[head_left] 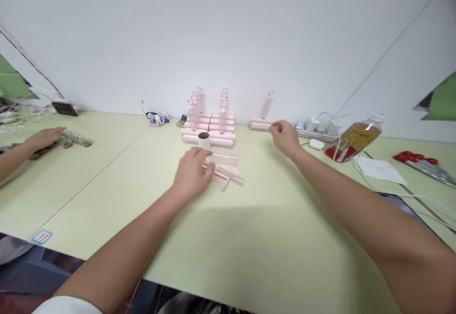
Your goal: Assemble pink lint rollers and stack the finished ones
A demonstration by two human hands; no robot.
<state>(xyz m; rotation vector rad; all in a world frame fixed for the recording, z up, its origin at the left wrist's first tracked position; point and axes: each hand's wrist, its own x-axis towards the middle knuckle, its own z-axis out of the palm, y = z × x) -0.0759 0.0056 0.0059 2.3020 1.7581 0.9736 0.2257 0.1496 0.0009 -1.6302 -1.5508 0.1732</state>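
Note:
My left hand (192, 174) is curled over a small group of pink and clear plastic parts, and whatever its fingers hold is hidden. Beside its fingertips lie a clear box-shaped piece (228, 160), a pink open tray piece (221, 179) and a clear strip (233, 176). A short cardboard-coloured tube (204, 139) stands just behind that hand. Over to the right, my right hand (285, 138) has its fingers pinched at the right end of a long pink box (259, 124). A pink tube with a heart-shaped top (267, 105) rises upright from this box.
Behind my left hand, several pink boxes (208, 139) with upright heart-topped tubes stand in rows. A power strip (317, 135), white earbud case (316, 144), tilted bottle (356, 138) and red-handled tools (415, 158) occupy the right. Another person's hand (46, 138) touches wrapped items at left.

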